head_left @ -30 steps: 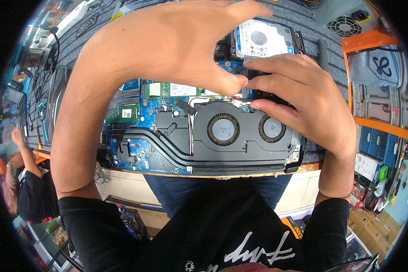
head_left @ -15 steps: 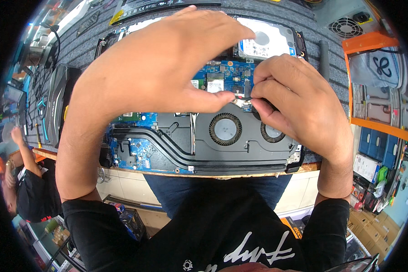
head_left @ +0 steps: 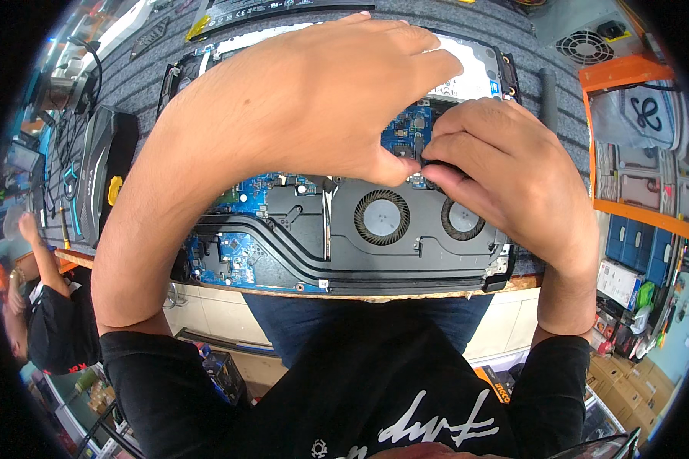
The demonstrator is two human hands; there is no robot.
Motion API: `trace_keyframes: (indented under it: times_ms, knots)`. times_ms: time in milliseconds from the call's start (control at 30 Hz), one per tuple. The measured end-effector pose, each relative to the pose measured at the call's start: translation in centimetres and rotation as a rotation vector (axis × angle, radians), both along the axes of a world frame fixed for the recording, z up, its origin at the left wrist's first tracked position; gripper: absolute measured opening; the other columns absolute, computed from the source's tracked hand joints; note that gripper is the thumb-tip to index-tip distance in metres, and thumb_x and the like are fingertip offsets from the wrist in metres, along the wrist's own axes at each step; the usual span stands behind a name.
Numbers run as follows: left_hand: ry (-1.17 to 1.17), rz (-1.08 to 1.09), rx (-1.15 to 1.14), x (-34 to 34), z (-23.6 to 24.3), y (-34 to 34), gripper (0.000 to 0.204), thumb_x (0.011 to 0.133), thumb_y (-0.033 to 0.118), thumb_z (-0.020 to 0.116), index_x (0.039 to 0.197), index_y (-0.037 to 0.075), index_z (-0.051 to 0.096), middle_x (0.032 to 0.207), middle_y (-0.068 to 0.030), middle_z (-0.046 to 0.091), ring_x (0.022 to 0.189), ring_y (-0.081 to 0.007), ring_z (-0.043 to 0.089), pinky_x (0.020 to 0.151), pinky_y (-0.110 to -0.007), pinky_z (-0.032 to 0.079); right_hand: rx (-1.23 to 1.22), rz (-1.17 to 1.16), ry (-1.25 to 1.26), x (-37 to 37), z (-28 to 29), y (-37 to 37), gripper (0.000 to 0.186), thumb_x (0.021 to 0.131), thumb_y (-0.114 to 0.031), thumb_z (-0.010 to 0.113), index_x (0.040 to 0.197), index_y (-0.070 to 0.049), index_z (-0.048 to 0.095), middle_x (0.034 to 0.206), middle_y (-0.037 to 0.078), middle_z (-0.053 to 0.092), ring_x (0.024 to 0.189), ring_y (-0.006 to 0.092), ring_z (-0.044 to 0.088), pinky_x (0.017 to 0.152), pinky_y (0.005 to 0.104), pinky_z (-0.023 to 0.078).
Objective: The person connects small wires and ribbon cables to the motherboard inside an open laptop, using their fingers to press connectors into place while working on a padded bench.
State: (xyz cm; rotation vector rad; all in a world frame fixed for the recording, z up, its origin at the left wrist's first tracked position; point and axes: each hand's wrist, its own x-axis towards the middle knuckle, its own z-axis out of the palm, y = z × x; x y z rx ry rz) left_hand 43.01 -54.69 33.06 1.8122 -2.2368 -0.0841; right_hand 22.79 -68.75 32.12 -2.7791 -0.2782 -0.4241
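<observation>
Our left hand (head_left: 337, 99), thumb spread, and right hand (head_left: 509, 164), fingertips bunched, nearly meet over the crosswise laptop (head_left: 343, 200), beyond its larger fan (head_left: 382, 217); whether the right pinches anything, we cannot tell

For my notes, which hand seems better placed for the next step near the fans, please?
Probably the right hand: its fingertips bunch near the right fan, while the left hand arches over the blue board.
</observation>
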Motion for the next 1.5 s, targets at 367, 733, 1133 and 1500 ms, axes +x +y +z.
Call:
trace_keyframes:
  times_ms: [367,733,1133,1500]
  knots:
    - [0.029,-0.114,0.318,0.9,3.1,-1.8,0.091,0.086,0.041,0.081,0.148,-0.014,0.043,0.133,-0.0369,0.058,0.128,-0.0474,0.06,0.108,-0.047,0.053,0.0,-0.015,-0.044,0.1,-0.3,0.1,0.028,0.077,-0.009,0.088,0.1,-0.002,0.074,0.106,0.01,0.073,0.098,0.0323,0.072,0.086,0.0439,0.059]
    - [0.032,-0.13,0.262,1.2,2.4,-2.2,0.098,0.083,0.04,0.083,0.152,-0.015,0.039,0.128,-0.0354,0.062,0.126,-0.0455,0.061,0.108,-0.046,0.052,0.024,-0.049,-0.026,0.2,-0.3,0.0,0.037,0.076,-0.013,0.089,0.109,-0.003,0.075,0.113,0.009,0.073,0.103,0.0321,0.071,0.087,0.0419,0.059]
    - [0.081,-0.141,0.175,1.3,0.8,-2.1,0.102,0.08,0.038,0.084,0.153,-0.016,0.037,0.131,-0.0376,0.06,0.128,-0.0482,0.059,0.11,-0.047,0.051,-0.014,-0.056,-0.024,0.4,-0.3,0.4,0.04,0.077,-0.016,0.089,0.114,-0.002,0.078,0.117,0.012,0.076,0.106,0.0328,0.073,0.092,0.0432,0.059]
    - [0.112,-0.21,0.249,1.9,2.2,-2.2,0.102,0.084,0.039,0.084,0.154,-0.015,0.033,0.131,-0.0363,0.059,0.129,-0.0476,0.058,0.109,-0.047,0.051,0.006,-0.05,-0.007,0.5,-0.5,0.0,0.041,0.078,-0.016,0.089,0.114,-0.001,0.078,0.116,0.014,0.076,0.107,0.0336,0.073,0.092,0.0438,0.059]
